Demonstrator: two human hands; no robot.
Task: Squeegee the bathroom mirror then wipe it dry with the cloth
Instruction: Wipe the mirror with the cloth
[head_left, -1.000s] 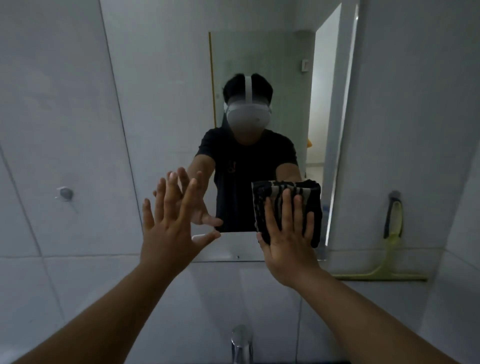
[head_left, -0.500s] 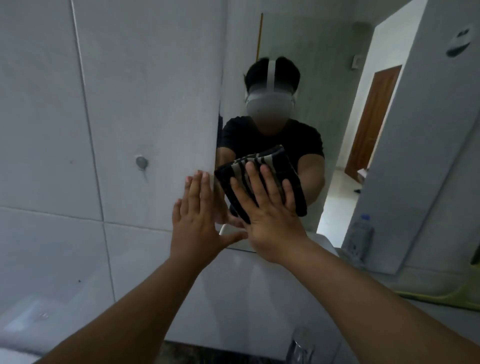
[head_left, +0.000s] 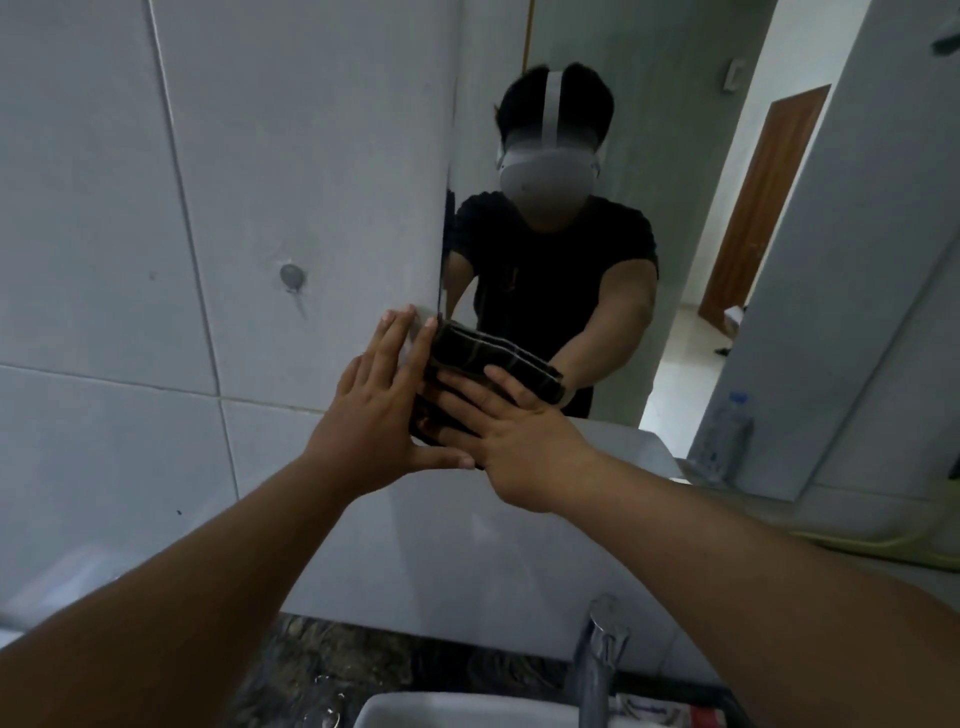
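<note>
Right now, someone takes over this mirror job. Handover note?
Right hand: flat, pressing the folded dark cloth on the mirror at its lower left corner.
Left hand: open, fingers on the wall tile beside the mirror's left edge, holding nothing.
Squeegee: only a yellow-green strip at the right edge, likely it.
Done: squeegeeing appears finished.
Left: wipe the remaining glass dry; dry coverage can't be judged.

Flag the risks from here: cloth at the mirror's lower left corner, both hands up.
1. The right hand only presses the folded cloth flat against the mirror; it could slip and drop toward the sink.
2. The cloth sits at the mirror's edge, so the left hand, spread on the wall tile, may catch that edge.
</note>
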